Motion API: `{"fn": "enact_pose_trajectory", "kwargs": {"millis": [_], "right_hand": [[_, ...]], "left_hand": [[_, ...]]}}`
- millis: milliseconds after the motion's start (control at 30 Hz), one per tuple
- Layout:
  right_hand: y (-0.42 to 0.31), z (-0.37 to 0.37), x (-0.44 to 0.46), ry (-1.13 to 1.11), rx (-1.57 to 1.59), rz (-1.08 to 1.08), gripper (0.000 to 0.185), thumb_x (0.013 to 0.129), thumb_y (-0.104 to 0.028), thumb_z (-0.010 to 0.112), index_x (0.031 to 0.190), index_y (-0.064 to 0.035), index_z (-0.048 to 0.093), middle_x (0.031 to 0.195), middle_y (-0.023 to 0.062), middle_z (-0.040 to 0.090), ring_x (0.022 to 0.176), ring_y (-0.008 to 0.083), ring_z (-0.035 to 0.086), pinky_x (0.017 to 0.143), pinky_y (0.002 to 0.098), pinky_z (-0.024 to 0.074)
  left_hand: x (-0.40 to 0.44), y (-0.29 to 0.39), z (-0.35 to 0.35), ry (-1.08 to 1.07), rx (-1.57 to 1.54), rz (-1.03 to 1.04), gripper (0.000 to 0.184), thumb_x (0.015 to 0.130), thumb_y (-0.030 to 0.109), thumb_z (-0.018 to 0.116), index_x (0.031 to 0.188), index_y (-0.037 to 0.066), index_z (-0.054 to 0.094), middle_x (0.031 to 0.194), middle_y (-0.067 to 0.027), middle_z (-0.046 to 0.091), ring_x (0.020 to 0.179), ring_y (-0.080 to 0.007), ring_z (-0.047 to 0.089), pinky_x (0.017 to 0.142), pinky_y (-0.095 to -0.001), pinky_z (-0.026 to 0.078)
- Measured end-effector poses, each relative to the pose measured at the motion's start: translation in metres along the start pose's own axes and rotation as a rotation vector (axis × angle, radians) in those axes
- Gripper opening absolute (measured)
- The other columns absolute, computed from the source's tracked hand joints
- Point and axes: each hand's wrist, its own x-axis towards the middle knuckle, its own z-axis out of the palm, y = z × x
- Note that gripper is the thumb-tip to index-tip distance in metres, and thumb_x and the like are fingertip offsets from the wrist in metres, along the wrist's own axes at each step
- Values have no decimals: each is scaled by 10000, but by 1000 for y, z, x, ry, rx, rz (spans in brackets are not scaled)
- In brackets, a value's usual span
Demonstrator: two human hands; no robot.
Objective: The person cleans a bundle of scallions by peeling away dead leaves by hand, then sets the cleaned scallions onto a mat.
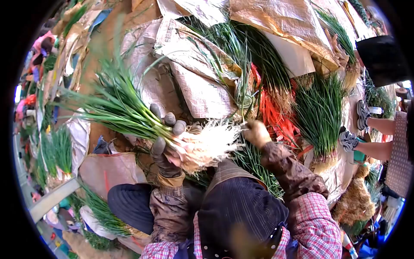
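Note:
My left hand (168, 134), in a dark grey glove, is wrapped round a bunch of spring onions (133, 110). The green leaves fan out to the upper left, and the pale bulbs and stringy white roots point right. Just beyond the root tips is my right hand (257, 134), its fingers curled together. Anything between those fingertips is too small to make out. A thin green strand (243, 103) runs upward near them. Loose green leaves (252, 166) lie below my right hand.
Woven sacks (202, 86) cover much of the ground ahead. Red plastic strips (276, 118) lie right of centre, beside a large spring onion bundle (319, 114). At the right edge stands a person in sandals (348, 140). More bundles (103, 211) lie at the lower left.

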Motion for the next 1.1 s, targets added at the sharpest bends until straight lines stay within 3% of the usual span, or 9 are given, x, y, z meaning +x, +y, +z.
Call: {"fn": "enact_pose_trajectory", "kwargs": {"millis": [33,200,267,367,433,567,667,800,1100], "right_hand": [[21,6,-20,-122,-84,-73,165,805,-201,612,772,-40,629,703,181,623,622,350,606,598,424,492],[89,-6,-101,-1565,-711,82,429,716,-455,714,974,-111,714,913,116,694,924,292,641,820,413,499],[96,-35,-51,-1162,-754,-58,443,787,-485,619,955,-84,704,1012,117,678,942,311,631,792,389,504],[67,-80,38,-160,-710,191,739,722,-511,693,1198,-29,396,1227,181,479,1122,338,481,932,388,407],[51,-99,89,183,-669,282,1027,679,-528,743,1361,7,191,1370,224,346,1242,355,381,1025,388,342],[57,-105,128,276,-509,414,1172,626,-577,721,1402,102,163,1413,266,327,1299,354,359,1064,408,325],[37,-97,137,166,-560,643,1207,663,-583,738,1462,-6,41,1496,202,216,1368,342,252,1092,377,293],[40,-93,135,144,-638,812,1025,688,-586,700,1449,-91,225,1456,187,311,1323,328,336,1026,403,371],[-6,-103,124,96,-698,558,851,701,-495,727,1340,-74,354,1254,201,524,1145,321,528,932,381,455]], "left_hand": [[0,1,0,51,-14,-7,657,867,108,592,1427,167,253,1152,-51,534,1003,-188,492,871,-478,474],[3,-4,-49,7,-99,-182,567,877,115,591,1370,70,313,1136,-60,551,1029,-186,516,915,-479,459],[5,-7,-47,12,-99,-213,548,871,118,600,1349,51,339,1109,-58,572,1016,-199,549,934,-508,447],[4,-9,-50,82,-39,-230,527,862,116,617,1324,50,373,1085,-61,586,1000,-204,571,929,-517,455],[3,-11,-48,141,-20,-229,517,861,113,620,1317,51,385,1078,-62,588,996,-202,572,926,-514,462],[2,-7,-32,187,50,-231,507,862,91,614,1315,49,390,1069,-75,594,988,-218,584,926,-513,465],[2,-8,-41,210,71,-253,507,863,75,607,1319,48,386,1066,-85,597,982,-224,586,898,-489,492],[5,-13,-41,212,3,-260,501,860,68,604,1314,46,393,1060,-95,602,981,-233,587,845,-434,530],[2,-16,-50,214,41,-255,504,844,81,622,1301,38,412,1044,-96,612,954,-228,593,835,-410,534]]}}
